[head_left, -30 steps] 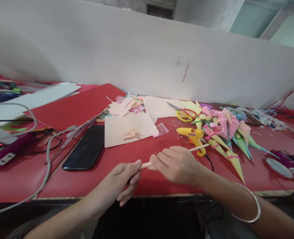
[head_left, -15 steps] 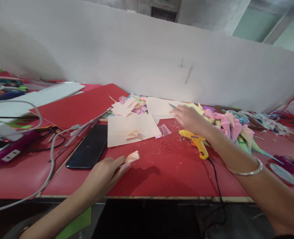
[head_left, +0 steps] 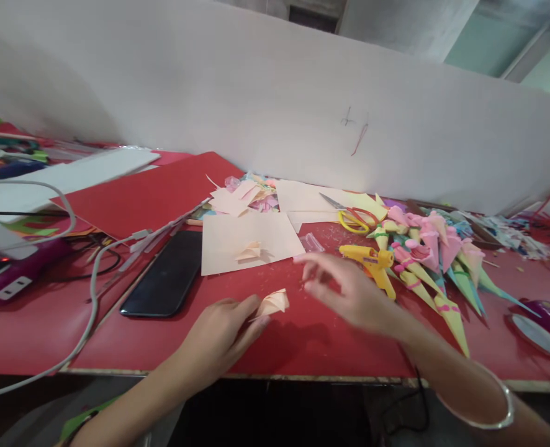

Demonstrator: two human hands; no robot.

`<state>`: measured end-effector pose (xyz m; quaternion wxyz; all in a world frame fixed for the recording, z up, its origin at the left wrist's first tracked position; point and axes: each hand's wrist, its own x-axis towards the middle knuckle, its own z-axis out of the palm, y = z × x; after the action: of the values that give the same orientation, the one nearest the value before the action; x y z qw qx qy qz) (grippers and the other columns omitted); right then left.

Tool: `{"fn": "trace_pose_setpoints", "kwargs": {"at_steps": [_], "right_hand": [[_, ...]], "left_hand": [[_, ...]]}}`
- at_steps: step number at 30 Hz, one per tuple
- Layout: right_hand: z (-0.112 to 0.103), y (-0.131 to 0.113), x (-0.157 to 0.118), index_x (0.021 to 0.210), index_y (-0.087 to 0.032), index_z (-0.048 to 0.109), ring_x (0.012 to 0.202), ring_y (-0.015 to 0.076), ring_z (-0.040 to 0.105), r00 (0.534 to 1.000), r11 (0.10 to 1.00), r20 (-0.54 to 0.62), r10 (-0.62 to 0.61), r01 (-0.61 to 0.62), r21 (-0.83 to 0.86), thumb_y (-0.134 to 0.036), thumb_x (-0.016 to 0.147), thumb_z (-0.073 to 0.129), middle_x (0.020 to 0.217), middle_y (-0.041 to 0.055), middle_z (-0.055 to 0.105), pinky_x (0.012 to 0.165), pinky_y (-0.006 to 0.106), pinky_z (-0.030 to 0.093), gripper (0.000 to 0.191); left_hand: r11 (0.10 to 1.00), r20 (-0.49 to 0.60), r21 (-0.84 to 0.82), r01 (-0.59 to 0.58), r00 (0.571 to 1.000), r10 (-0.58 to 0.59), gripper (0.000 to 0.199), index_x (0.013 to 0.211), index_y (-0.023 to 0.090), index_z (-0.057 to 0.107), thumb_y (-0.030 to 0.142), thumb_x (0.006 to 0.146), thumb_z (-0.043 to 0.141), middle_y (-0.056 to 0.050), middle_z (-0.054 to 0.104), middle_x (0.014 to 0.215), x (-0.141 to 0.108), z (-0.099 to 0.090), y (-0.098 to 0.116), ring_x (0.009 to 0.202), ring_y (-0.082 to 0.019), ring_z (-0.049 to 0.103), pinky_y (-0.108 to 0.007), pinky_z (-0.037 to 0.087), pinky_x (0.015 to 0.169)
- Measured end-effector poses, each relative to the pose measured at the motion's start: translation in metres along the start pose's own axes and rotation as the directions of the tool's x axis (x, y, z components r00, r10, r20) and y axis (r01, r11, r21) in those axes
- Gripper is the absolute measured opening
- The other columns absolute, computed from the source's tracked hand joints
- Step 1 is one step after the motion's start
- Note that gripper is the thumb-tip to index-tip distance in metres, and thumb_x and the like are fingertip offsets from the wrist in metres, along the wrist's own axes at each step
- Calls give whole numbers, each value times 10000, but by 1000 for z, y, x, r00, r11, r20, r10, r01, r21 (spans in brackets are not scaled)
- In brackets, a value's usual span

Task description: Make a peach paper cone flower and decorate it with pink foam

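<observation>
My left hand (head_left: 231, 329) pinches a small folded piece of cream paper (head_left: 275, 302) between thumb and fingers, just above the red tabletop (head_left: 163, 347). To the right of it, my right hand (head_left: 344, 288) hovers with fingers apart and nothing in them. Beyond my hands, another folded cream paper piece (head_left: 251, 250) rests on a flat cream sheet (head_left: 219, 242). Scissors (head_left: 355, 218) with yellow and red handles lie at the back, near more cream paper (head_left: 298, 195). A yellow glue gun (head_left: 372, 264) lies on the table just behind my right hand.
Pink, yellow and blue-green paper cones (head_left: 431, 248) are heaped at the right. A black phone (head_left: 166, 273) lies left of the sheet, beside a white cable (head_left: 93, 298). Purple power strips (head_left: 23, 273) stand at the left. A white panel (head_left: 210, 87) rises behind the table.
My right hand has come back from the scissors toward me, leaving them lying on the table. My left hand, still pinching the folded paper, has shifted right.
</observation>
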<state>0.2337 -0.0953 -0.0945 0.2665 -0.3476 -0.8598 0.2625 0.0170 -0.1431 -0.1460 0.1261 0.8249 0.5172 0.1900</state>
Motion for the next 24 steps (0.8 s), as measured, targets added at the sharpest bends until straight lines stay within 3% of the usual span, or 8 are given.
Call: {"fn": "trace_pose_setpoints", "kwargs": {"at_steps": [2,5,8,10,12,16,18,24], "right_hand": [[22,-4,-13,1154,-216,425,769,123,554,996,987,35,78,-83,138,-277,835,451,930,30,570,672,252,469,325],[50,-1,-27,1121,-216,451,785,120,556,974,959,-104,202,-175,222,-263,850,416,997,48,558,724,270,471,278],[70,3,-33,1051,-221,500,772,128,560,938,939,-183,295,-250,234,-239,819,462,957,40,578,678,252,478,236],[78,3,-34,994,-218,534,751,127,561,916,931,-220,335,-287,225,-210,808,471,906,31,591,660,246,474,196],[81,2,-32,930,-207,562,714,125,561,905,928,-242,351,-303,216,-192,802,472,855,27,600,632,239,469,157],[81,1,-30,904,-203,577,635,116,548,917,930,-200,344,-304,206,-184,784,495,783,18,604,575,227,462,147],[81,1,-31,938,-207,569,653,122,551,914,930,-207,348,-308,202,-177,784,490,800,23,601,590,237,465,176],[82,2,-36,1065,-221,492,819,143,552,878,908,-300,373,-279,312,-212,831,419,942,49,561,700,271,482,245]], "left_hand": [[995,-46,87,-57,997,61,269,656,187,449,335,859,352,17,478,501,5,4,0,457,-144,466,-231,265,474],[970,-51,212,-114,991,128,222,690,180,482,259,857,358,-7,535,525,12,12,-2,473,-169,511,-256,314,510],[964,15,242,-114,993,114,134,783,172,509,153,819,382,-36,609,639,17,17,-4,545,-198,565,-277,351,531],[985,52,155,-71,997,64,122,838,177,508,133,795,402,-42,635,745,19,18,-3,610,-200,587,-279,376,550],[999,79,-38,6,997,-3,144,895,191,489,138,785,412,-24,637,804,20,18,0,665,-180,596,-261,401,570],[895,73,-417,156,988,-138,165,969,207,430,194,808,400,39,586,678,19,18,8,588,-118,571,-207,414,539],[844,47,-504,185,981,-187,164,991,209,411,218,834,367,44,568,666,18,19,11,563,-106,560,-203,420,533],[785,-2,-587,199,969,-247,201,1026,220,411,181,848,327,7,591,839,17,23,13,786,-117,586,-251,457,713]]}}
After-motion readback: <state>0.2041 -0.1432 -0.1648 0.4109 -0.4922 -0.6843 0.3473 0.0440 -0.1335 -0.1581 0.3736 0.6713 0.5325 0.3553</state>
